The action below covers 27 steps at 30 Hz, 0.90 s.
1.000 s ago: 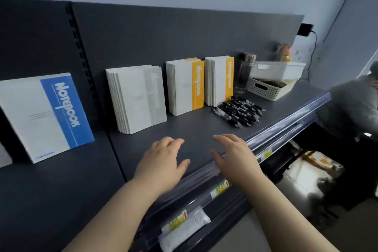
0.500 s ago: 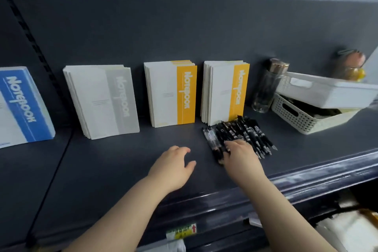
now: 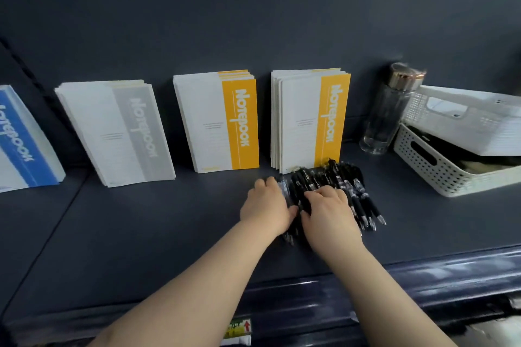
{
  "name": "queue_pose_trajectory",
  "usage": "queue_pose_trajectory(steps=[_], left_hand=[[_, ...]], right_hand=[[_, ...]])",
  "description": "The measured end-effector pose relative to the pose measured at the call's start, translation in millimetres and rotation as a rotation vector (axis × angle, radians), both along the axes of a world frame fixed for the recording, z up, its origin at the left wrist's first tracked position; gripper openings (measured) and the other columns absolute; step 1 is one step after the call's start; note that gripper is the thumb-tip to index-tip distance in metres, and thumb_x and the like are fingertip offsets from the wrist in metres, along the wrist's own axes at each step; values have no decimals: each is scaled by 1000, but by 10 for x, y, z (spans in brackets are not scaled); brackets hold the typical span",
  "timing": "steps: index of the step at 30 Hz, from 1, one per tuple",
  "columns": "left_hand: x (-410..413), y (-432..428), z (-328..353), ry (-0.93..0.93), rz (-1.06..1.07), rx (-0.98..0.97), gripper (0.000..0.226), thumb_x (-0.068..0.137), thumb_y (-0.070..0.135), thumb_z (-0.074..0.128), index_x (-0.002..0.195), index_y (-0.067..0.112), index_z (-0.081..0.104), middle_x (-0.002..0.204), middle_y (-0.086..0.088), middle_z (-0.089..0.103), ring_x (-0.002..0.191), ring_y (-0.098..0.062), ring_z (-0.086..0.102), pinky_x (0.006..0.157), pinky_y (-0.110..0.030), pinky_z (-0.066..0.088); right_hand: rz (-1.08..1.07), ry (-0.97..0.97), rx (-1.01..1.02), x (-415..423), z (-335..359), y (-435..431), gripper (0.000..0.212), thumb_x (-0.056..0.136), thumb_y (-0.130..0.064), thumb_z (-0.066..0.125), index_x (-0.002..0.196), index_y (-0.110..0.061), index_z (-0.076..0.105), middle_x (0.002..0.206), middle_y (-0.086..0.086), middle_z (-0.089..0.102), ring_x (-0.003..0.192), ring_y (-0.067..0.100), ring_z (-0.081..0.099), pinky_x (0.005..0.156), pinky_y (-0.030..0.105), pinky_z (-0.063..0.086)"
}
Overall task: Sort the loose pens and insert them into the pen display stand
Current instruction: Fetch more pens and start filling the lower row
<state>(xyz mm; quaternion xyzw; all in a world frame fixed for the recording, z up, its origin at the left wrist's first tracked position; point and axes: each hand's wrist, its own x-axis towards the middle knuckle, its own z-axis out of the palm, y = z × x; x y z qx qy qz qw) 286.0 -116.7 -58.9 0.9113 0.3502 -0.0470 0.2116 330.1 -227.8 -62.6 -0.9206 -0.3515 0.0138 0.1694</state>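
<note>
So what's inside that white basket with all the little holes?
The white basket holds something dark, with a pale bit near the front; I can't tell what. A white lid-like tray lies tilted across its top and covers most of the inside.
</note>
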Motion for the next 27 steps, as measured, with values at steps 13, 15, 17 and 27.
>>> queue_pose_trajectory(steps=[13,15,17,27], left_hand=[[-61,113,85,174,67,82,48,84,22,64,124,7,40,114,-7,55,97,-25,57,64,-32,42],[-126,176,87,99,48,52,30,87,17,57,113,8,46,98,-4,55,83,-22,55,62,-31,41],[-206,274,69,-40,47,-76,11,88,15,53,96,8,51,84,-2,53,74,-19,53,60,-31,42],[-452,247,153,-640,440,-1241,19,91,-5,50,100,6,63,80,-6,69,70,-18,65,59,-32,54]], right_hand=[[52,-73,-73,51,-34,78,31,89,-24,50,119,-19,53,125,3,43,113,25,37,90,27,35],[52,-71,-71,56,-34,72,32,89,-24,50,121,-19,52,125,2,42,114,25,37,91,27,34],[56,-77,-67,62,-31,63,33,90,-24,49,123,-20,52,126,1,42,115,24,36,92,27,34],[25,12,96,70,44,129,34,93,-30,51,125,-16,53,124,3,48,116,23,41,94,28,36]])
